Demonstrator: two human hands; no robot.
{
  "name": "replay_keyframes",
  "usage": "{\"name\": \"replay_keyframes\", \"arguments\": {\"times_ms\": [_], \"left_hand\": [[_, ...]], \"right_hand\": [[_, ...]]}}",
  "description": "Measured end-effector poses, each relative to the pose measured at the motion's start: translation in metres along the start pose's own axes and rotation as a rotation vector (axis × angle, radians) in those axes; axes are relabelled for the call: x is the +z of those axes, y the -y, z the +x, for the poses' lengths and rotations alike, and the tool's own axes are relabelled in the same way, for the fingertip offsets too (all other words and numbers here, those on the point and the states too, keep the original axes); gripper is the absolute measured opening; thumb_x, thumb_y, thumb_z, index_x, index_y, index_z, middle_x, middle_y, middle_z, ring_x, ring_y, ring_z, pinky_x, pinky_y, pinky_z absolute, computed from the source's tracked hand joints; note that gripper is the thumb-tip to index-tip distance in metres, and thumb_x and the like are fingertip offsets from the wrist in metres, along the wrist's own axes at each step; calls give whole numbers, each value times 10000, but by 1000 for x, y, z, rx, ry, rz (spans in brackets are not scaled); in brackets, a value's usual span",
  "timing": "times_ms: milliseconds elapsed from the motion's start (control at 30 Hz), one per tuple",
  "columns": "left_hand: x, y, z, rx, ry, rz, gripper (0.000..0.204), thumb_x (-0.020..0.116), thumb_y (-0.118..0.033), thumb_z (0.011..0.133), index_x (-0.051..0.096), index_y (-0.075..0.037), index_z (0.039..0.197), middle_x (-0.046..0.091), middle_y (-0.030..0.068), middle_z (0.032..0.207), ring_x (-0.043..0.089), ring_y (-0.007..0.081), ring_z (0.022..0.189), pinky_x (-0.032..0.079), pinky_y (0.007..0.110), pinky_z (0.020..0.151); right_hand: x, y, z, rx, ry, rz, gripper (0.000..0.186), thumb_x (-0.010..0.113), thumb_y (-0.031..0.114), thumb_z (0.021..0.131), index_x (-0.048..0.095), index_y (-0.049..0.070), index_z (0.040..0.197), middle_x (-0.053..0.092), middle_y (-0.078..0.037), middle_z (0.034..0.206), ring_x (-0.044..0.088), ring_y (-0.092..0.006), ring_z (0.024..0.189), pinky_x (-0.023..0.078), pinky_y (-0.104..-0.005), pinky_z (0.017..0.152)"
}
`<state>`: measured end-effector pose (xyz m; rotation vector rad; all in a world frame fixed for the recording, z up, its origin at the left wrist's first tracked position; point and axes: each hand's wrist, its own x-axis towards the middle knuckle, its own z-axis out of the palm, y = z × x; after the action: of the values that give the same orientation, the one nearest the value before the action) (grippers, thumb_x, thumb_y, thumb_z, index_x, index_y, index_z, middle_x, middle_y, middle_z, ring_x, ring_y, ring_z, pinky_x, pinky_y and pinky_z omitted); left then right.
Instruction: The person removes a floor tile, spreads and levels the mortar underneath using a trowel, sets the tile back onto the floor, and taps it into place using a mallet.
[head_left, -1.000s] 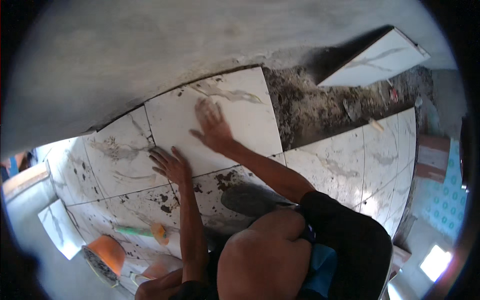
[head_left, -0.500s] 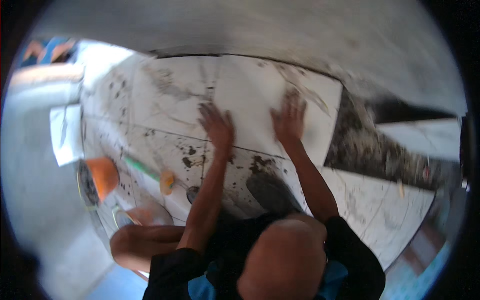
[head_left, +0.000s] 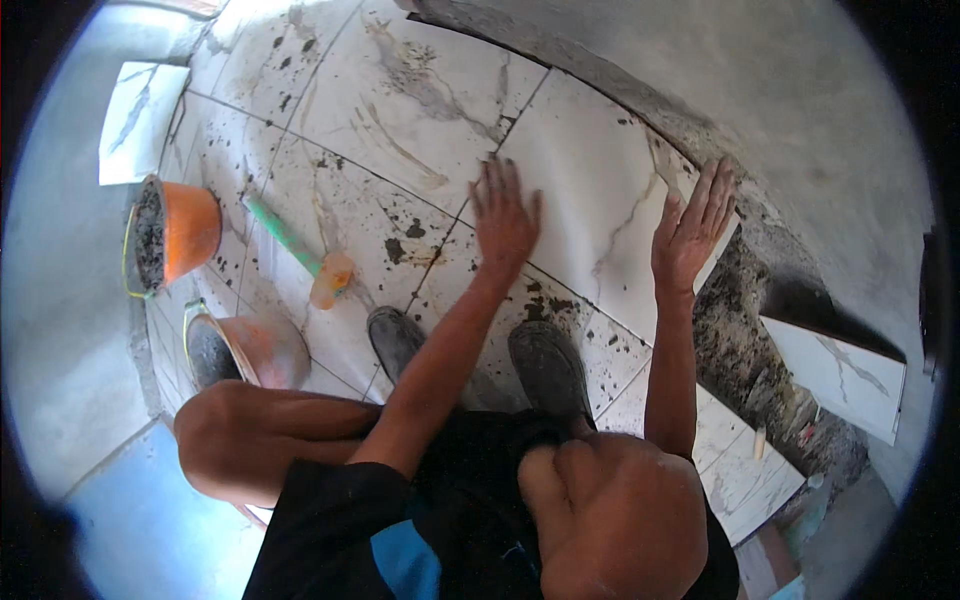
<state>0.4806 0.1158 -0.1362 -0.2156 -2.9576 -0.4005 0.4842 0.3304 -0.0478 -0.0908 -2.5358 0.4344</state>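
Note:
A large white marble-patterned floor tile [head_left: 590,170] lies in front of me, close to the rough wall base. My left hand [head_left: 505,225] rests flat near its left edge, at the joint with the neighbouring tile [head_left: 370,100], fingers stretched out. My right hand [head_left: 692,230] is over the tile's right edge, its fingers straight and the thumb slightly apart. Neither hand holds anything. Beyond the right edge runs a strip of rough dark mortar [head_left: 745,340]. Nearer to me, dark mortar crumbs are spattered over the tiles.
On the left lies a mallet [head_left: 330,280] with a green handle. Two orange buckets, one [head_left: 192,230] lying tipped and another [head_left: 265,350] nearer, hold grey material. A tile offcut [head_left: 840,375] sits at the right, another [head_left: 140,120] leans at the left wall.
The view has swung, so the tiles look turned and the buckets sit higher. My right hand has gone from the tile's surface to its right edge; my left hand stays near the left joint.

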Motion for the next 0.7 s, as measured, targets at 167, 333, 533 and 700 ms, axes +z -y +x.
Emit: {"name": "replay_keyframes", "arguments": {"times_ms": [167,333,533,700], "left_hand": [[-2,-25,8,-2,-14,-11,590,418,-362,905,290,10,1344,223,229,1410,190,366,1319,150,522,1052],[8,-11,8,14,-14,82,624,496,-347,856,310,6,1336,252,210,1406,197,336,1325,164,507,1051],[4,-3,1,43,25,151,604,318,-424,929,269,-5,1362,249,204,1412,199,356,1320,172,510,1048],[13,-22,7,65,59,136,629,277,-448,931,214,-14,1382,194,213,1429,170,367,1326,179,514,1045]], "right_hand": [[48,-51,-71,77,438,-290,653,443,393,886,209,47,1388,186,-210,1425,195,-336,1320,123,-472,1079],[32,6,-44,176,298,-62,713,442,486,852,216,75,1389,146,-165,1454,95,-278,1358,46,-488,1088],[51,26,-65,317,397,47,720,398,529,862,270,21,1357,148,-197,1443,122,-312,1347,83,-472,1086],[50,5,-91,283,260,-60,676,429,489,859,317,22,1335,249,-197,1403,204,-305,1322,141,-494,1075]]}}
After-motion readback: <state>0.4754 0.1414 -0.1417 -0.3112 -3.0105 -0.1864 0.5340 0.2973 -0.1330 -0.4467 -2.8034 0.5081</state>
